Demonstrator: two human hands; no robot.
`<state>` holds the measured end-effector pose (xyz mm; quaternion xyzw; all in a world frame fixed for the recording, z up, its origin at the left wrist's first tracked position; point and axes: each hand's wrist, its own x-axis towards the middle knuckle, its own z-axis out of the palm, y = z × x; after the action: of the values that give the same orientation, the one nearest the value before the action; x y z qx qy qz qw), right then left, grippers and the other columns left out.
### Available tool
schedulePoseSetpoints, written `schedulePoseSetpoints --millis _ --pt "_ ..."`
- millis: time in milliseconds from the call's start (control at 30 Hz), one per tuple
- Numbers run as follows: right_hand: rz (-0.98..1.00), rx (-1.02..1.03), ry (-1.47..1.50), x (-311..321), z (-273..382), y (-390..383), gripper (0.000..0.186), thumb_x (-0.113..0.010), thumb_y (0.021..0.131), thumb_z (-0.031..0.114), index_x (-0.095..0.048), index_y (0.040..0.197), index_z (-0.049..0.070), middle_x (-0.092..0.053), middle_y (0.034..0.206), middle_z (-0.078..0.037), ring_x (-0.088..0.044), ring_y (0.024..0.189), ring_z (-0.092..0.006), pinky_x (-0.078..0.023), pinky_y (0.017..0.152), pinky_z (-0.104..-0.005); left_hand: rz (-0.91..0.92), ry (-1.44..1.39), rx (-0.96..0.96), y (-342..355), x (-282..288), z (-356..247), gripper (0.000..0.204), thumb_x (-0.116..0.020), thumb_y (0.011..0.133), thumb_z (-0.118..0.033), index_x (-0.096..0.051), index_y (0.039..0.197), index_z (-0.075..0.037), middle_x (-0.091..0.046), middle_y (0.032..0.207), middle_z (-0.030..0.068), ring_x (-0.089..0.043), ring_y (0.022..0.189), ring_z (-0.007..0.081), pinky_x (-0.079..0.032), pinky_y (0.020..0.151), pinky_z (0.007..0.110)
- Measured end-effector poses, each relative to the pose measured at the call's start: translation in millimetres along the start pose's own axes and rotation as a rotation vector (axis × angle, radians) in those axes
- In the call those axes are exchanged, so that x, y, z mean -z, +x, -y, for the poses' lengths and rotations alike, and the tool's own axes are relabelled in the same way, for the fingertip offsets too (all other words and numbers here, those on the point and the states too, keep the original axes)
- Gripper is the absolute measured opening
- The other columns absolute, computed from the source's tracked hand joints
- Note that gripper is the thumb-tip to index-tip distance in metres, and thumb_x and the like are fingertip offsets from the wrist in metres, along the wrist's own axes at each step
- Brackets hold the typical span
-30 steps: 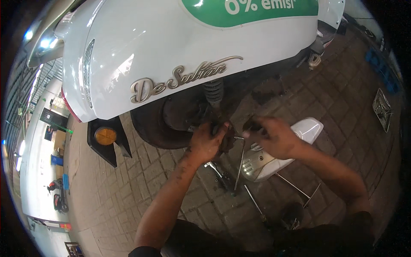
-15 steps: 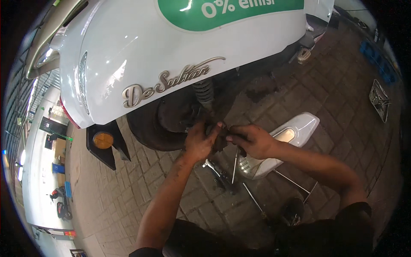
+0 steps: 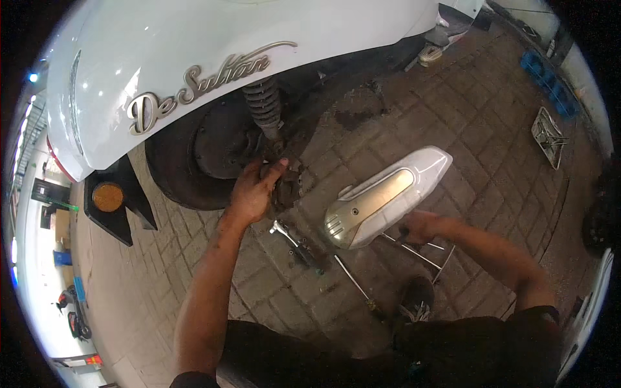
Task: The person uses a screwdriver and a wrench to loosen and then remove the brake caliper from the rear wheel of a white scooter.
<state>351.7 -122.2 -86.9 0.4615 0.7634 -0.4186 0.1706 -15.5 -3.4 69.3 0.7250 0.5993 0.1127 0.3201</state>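
Note:
My left hand reaches to the dark hub area beside the rear wheel, just under the shock absorber. Its thumb and fingers close on a small spot there, and what they grip is hidden. My right hand is at the right side of a white and gold plastic cover lying on the paving. Its fingers are curled and somewhat blurred, with a thin metal rod showing at them. A long T-handle wrench lies beneath that hand.
A chrome ratchet and a screwdriver lie on the bricks near my shoe. The white scooter body overhangs the wheel. A metal tray and a blue crate stand at the far right.
My right hand has left the hub area and moved right and down past the cover, the thin rod with it. My left hand stays at the hub. The whole view has shifted.

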Motion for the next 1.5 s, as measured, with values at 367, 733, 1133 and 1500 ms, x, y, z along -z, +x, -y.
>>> schedulePoseSetpoints --millis 367,733,1133,1500 --pt "-0.307 0.077 -0.068 -11 -21 18 0.029 -0.056 0.087 0.026 -0.064 0.099 0.002 -0.067 0.095 -0.019 -0.065 0.093 -0.0366 -0.051 0.086 -0.046 -0.041 0.226 -0.189 -7 2 0 0.046 -0.043 0.097 -0.011 -0.045 0.142 -0.024 -0.042 0.138 0.0329 -0.047 0.125 0.0473 -0.041 0.105 0.047" --pt "-0.786 0.431 0.523 120 147 -13 0.023 -0.055 0.094 0.021 -0.063 0.1 0.0 -0.064 0.085 -0.024 -0.062 0.084 -0.0428 -0.049 0.075 -0.0471 -0.199 0.331 -0.351 -12 -21 4 0.059 -0.053 0.086 0.002 -0.046 0.14 -0.02 -0.042 0.137 0.0316 -0.044 0.126 0.0492 -0.041 0.104 0.049" --pt "-0.72 0.272 0.75 118 171 -7 0.028 -0.055 0.097 0.02 -0.065 0.1 -0.006 -0.068 0.08 -0.016 -0.066 0.072 -0.0193 -0.051 0.068 -0.035 -0.24 0.349 -0.437 -6 -30 17 0.069 -0.066 0.075 0.001 -0.047 0.139 -0.018 -0.042 0.136 0.0332 -0.046 0.122 0.0509 -0.043 0.1 0.049" --pt "-0.57 0.14 1.462 111 185 -8 0.029 -0.056 0.096 0.022 -0.067 0.099 -0.005 -0.07 0.081 -0.013 -0.066 0.071 -0.0215 -0.051 0.068 -0.0348 -0.393 0.399 -0.504 -4 -45 24 0.068 -0.07 0.074 -0.008 -0.048 0.138 -0.018 -0.043 0.134 0.0347 -0.049 0.118 0.0518 -0.044 0.097 0.05"
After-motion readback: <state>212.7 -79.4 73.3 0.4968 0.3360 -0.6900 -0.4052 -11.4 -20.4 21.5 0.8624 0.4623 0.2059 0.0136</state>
